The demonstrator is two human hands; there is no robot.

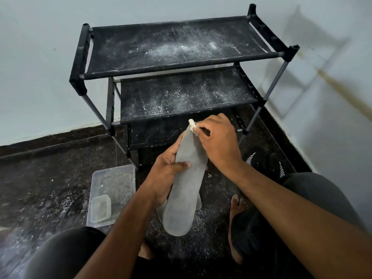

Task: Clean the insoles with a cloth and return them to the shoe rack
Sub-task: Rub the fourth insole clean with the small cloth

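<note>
Insole (184,190): grey, held upright and tilted above the dark floor (50,188), in front of the shoe rack (181,63).
Left hand (167,174): grips the insole's middle, thumb across its face, fingers curled behind.
Right hand (217,141): fingers bunched, pinching a pale cloth (192,124) against the insole's top end.
Rack shelves: dusted with white powder.
Plastic box (112,190): clear, on the floor, left of the insole.

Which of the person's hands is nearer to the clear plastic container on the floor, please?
Left. The left hand grips the grey insole just right of the plastic container; the right hand is farther off, up at the insole's far tip.
</note>
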